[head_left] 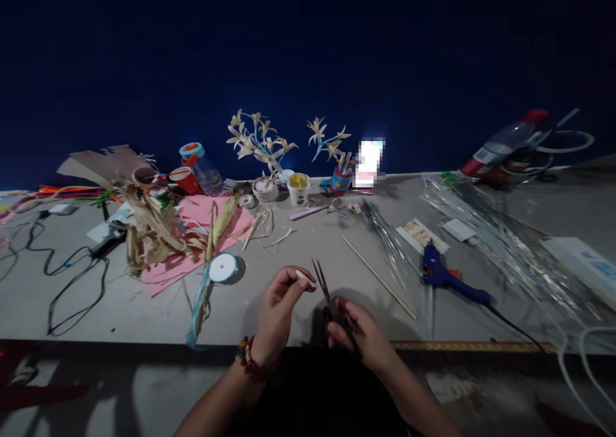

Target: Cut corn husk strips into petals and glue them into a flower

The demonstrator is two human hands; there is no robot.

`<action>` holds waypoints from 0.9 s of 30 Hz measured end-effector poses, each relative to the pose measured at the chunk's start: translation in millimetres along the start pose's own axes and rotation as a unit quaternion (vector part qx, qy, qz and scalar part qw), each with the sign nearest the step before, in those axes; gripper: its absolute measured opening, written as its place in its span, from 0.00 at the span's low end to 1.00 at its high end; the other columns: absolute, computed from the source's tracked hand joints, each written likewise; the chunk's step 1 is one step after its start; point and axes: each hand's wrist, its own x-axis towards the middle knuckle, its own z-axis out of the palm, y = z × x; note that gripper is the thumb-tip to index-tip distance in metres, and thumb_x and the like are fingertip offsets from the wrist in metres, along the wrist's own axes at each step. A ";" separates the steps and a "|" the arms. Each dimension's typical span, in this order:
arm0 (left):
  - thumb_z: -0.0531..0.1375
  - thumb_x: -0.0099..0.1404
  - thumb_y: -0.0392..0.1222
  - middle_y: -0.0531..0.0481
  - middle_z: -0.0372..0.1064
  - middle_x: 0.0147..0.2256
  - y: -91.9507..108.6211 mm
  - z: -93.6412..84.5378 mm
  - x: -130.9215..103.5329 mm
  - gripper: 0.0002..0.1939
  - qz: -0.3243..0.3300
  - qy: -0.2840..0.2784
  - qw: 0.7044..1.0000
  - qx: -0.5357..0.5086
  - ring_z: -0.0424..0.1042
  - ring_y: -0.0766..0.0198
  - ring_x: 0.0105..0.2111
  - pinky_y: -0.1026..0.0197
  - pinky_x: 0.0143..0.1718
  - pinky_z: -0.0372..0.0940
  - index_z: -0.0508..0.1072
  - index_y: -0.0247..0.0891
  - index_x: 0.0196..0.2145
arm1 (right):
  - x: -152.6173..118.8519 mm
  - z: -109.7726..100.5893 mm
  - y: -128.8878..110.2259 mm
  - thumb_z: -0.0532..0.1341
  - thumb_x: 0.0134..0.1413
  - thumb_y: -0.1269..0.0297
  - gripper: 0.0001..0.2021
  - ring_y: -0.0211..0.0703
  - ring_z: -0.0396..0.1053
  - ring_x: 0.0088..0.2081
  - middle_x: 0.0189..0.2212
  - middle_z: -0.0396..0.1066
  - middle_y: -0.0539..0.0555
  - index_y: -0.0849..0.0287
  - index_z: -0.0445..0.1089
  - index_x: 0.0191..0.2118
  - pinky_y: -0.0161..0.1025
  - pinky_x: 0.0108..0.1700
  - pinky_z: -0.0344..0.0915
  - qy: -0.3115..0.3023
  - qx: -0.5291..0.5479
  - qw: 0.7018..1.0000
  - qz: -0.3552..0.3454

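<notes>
The small pale piece is largely covered by the left hand, so that its full shape cannot be told. The handles of the scissors are partly hidden by the right hand. Both forearms are cut off by the lower edge. The display of the bright screen is obscured by coarse blocks. Part of the pink sheet is concealed beneath dried husks. The white box is cropped at the right edge; the markings on the card, partly overlain by the glue gun, are blurred.
</notes>
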 end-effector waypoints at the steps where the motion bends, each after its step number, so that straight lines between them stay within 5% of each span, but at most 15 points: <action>1: 0.61 0.67 0.40 0.49 0.70 0.35 0.9 -0.7 -0.6 0.06 0.011 -0.004 1.000 0.022 0.69 0.63 0.36 0.60 0.43 0.63 0.72 0.37 0.32 | 0.0 -1.3 -1.0 0.66 0.44 0.35 0.28 0.38 0.65 0.24 0.22 0.65 0.46 0.56 0.61 0.32 0.37 0.31 0.62 -0.003 -0.001 1.000 0.000; 16: 0.62 0.67 0.43 0.51 0.68 0.29 11.7 -1.1 -0.9 0.09 0.010 -0.040 0.994 0.098 0.67 0.63 0.32 0.62 0.38 0.63 0.70 0.37 0.30 | -2.9 -11.1 -5.3 0.67 0.46 0.40 0.25 0.37 0.62 0.26 0.23 0.59 0.45 0.55 0.58 0.28 0.34 0.28 0.58 -0.047 -0.082 0.996 -0.004; 27: 0.61 0.67 0.41 0.50 0.69 0.30 9.0 -3.8 -1.4 0.08 0.008 -0.036 0.995 0.089 0.68 0.64 0.33 0.62 0.40 0.62 0.70 0.37 0.30 | 1.3 -12.8 -6.6 0.65 0.49 0.44 0.21 0.37 0.62 0.23 0.21 0.61 0.44 0.55 0.58 0.29 0.34 0.27 0.58 -0.004 -0.093 0.996 -0.007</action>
